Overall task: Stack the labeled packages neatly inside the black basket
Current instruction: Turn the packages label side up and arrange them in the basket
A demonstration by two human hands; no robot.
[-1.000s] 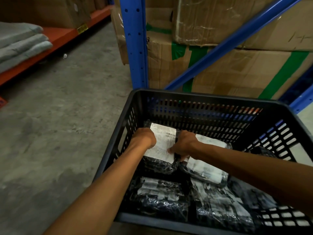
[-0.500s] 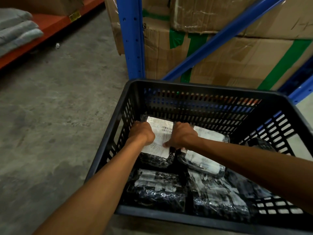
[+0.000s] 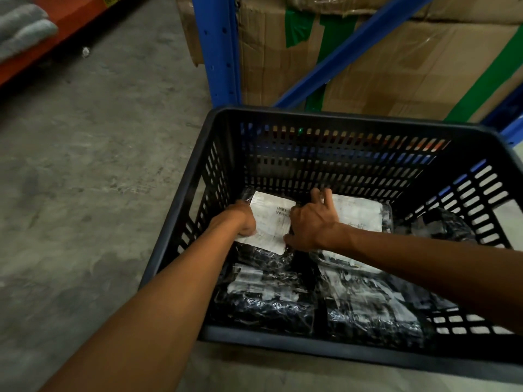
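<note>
We had both hands, left hand [image 3: 243, 222] and right hand [image 3: 312, 224], closed on a labeled package [image 3: 271, 222] in the basket [image 3: 311, 117] (far-left corner). Next: seat it flat, let go.

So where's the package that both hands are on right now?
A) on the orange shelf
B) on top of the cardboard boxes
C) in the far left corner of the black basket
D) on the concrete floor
C: the left hand and right hand grip the white-labeled package inside the black basket, near its far left corner.
</note>
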